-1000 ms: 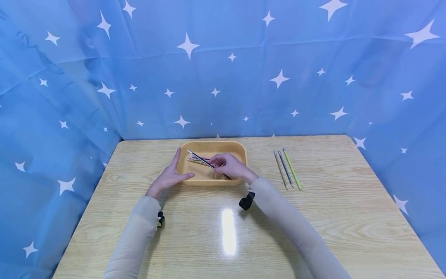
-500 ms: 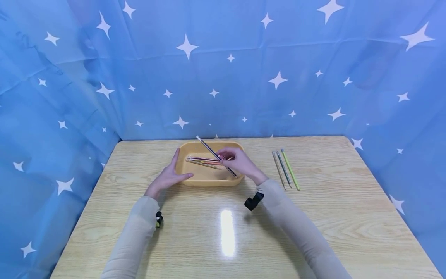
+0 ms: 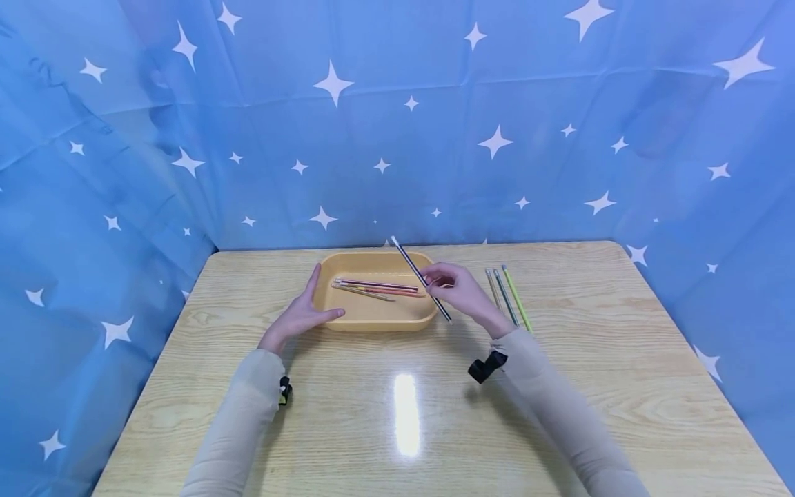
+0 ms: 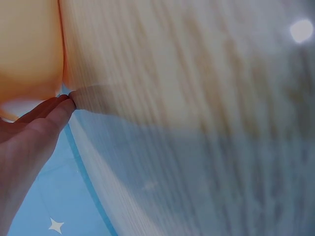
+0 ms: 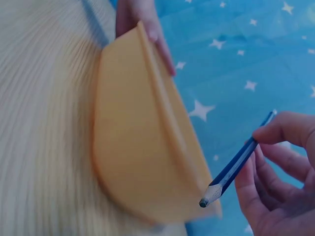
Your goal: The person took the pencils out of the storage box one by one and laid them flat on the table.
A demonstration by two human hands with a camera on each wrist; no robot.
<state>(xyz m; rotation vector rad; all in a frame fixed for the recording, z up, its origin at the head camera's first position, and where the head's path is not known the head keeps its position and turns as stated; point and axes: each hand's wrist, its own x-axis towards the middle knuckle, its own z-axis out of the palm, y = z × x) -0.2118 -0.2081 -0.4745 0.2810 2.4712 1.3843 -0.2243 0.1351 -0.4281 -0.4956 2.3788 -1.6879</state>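
Just right of the frame's centre, the right hand point(image 3: 462, 290) pinches a blue-striped pencil point(image 3: 411, 264), tilted, near the right end of the yellow tray point(image 3: 373, 326); the left hand point(image 3: 300, 317), fingers spread, touches its left end.

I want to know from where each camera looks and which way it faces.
Head: worn on the head, facing forward and down at tray, table and curtain; left hand, right hand and both sleeves show.
Left wrist: on that wrist, looking past the left hand at tray and table; only that hand shows.
Right wrist: on that wrist, facing the tray's outside and the curtain; right hand shows, left hand beyond.
Shared: head and right wrist both show the held pencil and both hands.
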